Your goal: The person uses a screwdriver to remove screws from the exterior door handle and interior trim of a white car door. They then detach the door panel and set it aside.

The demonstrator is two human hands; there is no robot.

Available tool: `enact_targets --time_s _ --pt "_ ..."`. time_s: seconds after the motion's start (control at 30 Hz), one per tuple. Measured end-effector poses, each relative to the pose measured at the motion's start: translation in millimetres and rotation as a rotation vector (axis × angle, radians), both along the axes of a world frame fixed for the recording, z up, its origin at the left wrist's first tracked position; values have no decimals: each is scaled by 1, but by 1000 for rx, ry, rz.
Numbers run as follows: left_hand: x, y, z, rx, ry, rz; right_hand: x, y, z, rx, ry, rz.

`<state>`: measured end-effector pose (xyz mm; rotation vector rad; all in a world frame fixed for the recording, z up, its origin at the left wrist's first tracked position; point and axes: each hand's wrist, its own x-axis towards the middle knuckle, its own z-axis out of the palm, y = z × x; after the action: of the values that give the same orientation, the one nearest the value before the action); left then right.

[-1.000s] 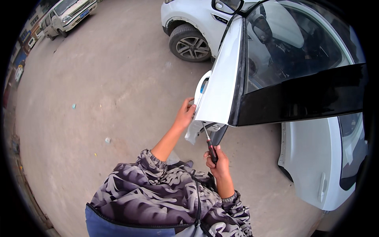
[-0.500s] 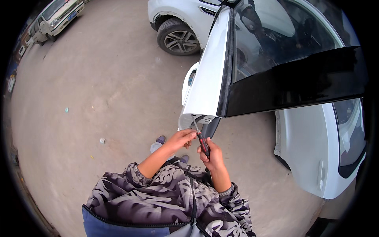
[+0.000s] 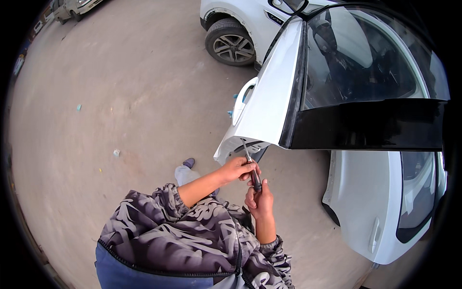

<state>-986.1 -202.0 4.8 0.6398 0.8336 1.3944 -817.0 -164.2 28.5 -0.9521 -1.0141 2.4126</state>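
Observation:
A screwdriver (image 3: 255, 179) with a dark handle and a metal shaft points up at the white car door's (image 3: 267, 103) end edge, its tip at a small hole there. My left hand (image 3: 238, 168) is closed about the front of the handle, near the shaft. Lower down, my right hand (image 3: 261, 200) grips the handle's butt end with its fingers curled. The door stands open, with its outer handle (image 3: 244, 101) on the left side and its dark window frame to the right. Part of the screwdriver's handle is hidden by my fingers.
The white car's rear body panel (image 3: 358, 192) stands to the right, behind the open door. A front wheel (image 3: 233, 44) shows beyond the door. Another vehicle (image 3: 74, 7) is parked far left. Bits of litter (image 3: 117, 152) lie on the concrete ground.
My left hand has closed round the front of the screwdriver's handle; my right hand now holds nearer the butt end. The view has shifted, so the car sits further right.

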Motion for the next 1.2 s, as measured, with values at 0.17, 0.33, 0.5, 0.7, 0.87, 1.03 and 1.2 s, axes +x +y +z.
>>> enact_targets --time_s 0.17,0.33,0.5,0.7,0.87,1.03,1.2 --pt "12 4 -9 -22 43 100 -8 -14 -11 1046 -570 -119" --pt "12 3 -9 9 -38 100 11 7 -2 -315 137 91" --pt "17 5 -11 22 0 141 -5 -11 -10 786 -486 1" --pt "17 5 -17 73 2 104 -1 -1 0 -66 36 -27" --pt "19 4 -19 13 95 163 -20 -10 8 1536 -757 31" --pt "16 -1 -16 -11 290 160 -23 -6 13 1436 -919 233" --pt "21 0 -12 30 30 165 -12 12 5 720 -409 165"
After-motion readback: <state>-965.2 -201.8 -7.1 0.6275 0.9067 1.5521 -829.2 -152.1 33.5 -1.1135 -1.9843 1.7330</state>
